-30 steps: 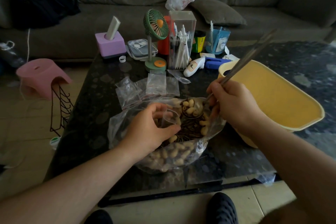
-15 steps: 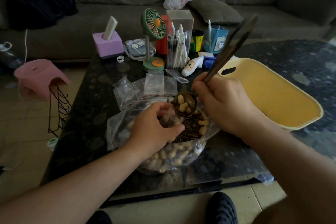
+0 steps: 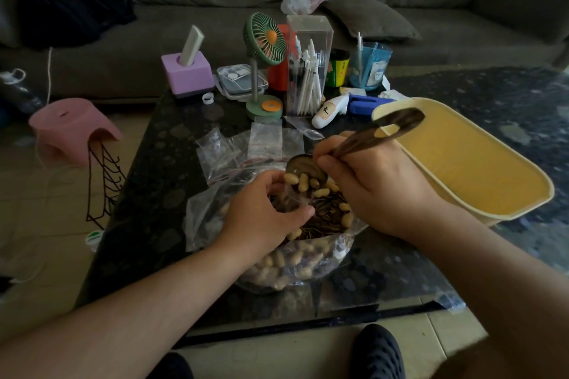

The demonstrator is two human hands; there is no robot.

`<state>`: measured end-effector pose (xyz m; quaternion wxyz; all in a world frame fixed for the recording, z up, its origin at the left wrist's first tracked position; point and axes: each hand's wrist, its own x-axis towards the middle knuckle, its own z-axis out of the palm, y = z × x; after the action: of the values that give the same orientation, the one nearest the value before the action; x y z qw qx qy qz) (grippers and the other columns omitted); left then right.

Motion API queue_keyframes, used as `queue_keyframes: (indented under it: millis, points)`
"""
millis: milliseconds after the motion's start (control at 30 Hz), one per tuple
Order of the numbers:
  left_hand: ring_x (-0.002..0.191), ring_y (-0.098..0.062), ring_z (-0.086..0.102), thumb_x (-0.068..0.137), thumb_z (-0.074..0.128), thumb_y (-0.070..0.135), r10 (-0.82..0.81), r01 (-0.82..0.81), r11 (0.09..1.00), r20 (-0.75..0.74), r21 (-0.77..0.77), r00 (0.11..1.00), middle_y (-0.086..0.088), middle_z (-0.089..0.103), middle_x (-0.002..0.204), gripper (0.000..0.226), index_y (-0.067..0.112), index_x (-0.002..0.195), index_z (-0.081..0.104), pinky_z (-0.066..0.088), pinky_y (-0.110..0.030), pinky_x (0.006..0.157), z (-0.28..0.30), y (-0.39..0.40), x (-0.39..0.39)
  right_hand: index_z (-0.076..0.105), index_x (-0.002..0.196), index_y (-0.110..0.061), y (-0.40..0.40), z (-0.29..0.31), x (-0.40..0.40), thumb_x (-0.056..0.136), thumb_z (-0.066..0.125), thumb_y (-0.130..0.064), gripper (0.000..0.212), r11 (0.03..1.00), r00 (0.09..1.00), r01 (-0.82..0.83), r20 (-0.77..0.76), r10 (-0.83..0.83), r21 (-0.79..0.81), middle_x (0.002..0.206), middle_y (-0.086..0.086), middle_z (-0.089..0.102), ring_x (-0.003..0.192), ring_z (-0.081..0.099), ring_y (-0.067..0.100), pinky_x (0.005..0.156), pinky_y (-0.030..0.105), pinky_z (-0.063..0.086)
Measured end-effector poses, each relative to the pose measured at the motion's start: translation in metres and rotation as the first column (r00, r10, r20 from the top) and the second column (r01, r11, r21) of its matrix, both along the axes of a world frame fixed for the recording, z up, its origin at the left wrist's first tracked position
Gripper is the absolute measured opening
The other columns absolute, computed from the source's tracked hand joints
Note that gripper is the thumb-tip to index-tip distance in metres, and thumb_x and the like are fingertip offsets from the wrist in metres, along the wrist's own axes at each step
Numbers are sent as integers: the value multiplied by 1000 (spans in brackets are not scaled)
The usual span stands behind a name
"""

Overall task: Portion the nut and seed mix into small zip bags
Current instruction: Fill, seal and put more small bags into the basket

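The right hand point(image 3: 378, 191) gripped the spoon point(image 3: 303, 171), tipped just above the small bag point(image 3: 288, 200), seemingly pinched open by left fingers point(image 3: 303, 212) over the mix point(image 3: 323, 215).

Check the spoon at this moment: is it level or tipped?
Tipped. The spoon, gripped by the right hand, slants bowl-down, and peanuts slide off its lip towards the small zip bag the left hand holds.

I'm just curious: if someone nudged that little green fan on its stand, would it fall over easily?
Probably tippy: the green fan carries its head high on a thin stem over a small round base. It looks like light plastic, so a nudge would likely slide or topple it, perhaps against the clear pen box beside it.
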<state>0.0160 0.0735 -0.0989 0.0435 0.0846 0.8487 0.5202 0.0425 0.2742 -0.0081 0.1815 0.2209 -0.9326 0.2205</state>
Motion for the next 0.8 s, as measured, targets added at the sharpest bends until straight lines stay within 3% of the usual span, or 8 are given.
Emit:
queue_keyframes:
  millis: [267, 433, 733, 800]
  points:
    - [104, 9, 66, 75, 94, 43, 2, -3, 1000, 22, 31, 1000, 20, 74, 109, 48, 41, 114, 66, 55, -26, 92, 3, 0, 2, 69, 110, -17, -1, 2, 2, 105, 43, -32, 31, 1000, 998, -12, -64, 10, -27, 97, -17, 56, 85, 49, -2, 75, 20, 42]
    - [105, 19, 59, 77, 93, 41, -9, 8, 1000, 11, 8, 1000, 26, 72, 109, 44, 43, 110, 64, 40, -4, 78, 5, 1, 5, 69, 107, -16, -1, 1, 2, 106, 45, -28, 27, 1000, 996, 13, -88, -15, -23, 93, -15, 57, 82, 57, 9, 70, 35, 49]
    - [106, 13, 65, 80, 91, 39, -25, 24, 998, 24, 64, 999, 24, 73, 115, 46, 40, 119, 66, 49, -14, 84, 4, -2, 5, 69, 107, -17, 5, 1, 2, 106, 51, -21, 19, 997, 998, 23, -60, -28, -78, 92, -10, 64, 81, 59, 11, 70, 38, 49]
    - [106, 8, 67, 86, 85, 41, -27, 25, 993, 15, 114, 1000, 23, 74, 115, 42, 38, 124, 66, 54, -24, 90, 3, -4, 4, 68, 104, -17, 9, -3, 2, 106, 50, -21, 19, 996, 998, 33, -45, -37, -78, 89, -8, 65, 80, 58, 12, 70, 40, 49]
